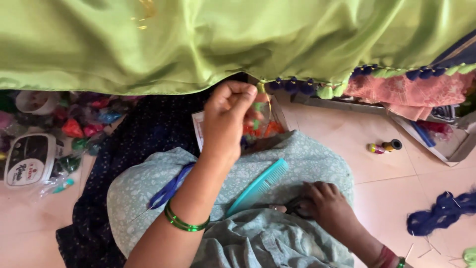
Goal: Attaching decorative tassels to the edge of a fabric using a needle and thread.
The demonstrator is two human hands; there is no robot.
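Overhead, left hand (pixel 225 119) pinching tassel (pixel 261 89), right hand (pixel 329 206) on scissors (pixel 292 207)

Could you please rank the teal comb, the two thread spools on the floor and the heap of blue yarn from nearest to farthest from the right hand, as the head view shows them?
From the right hand, resting on the lap:
1. Teal comb, just to its left on the lap.
2. Two thread spools, on the floor up and to the right.
3. Heap of blue yarn, far right on the floor.
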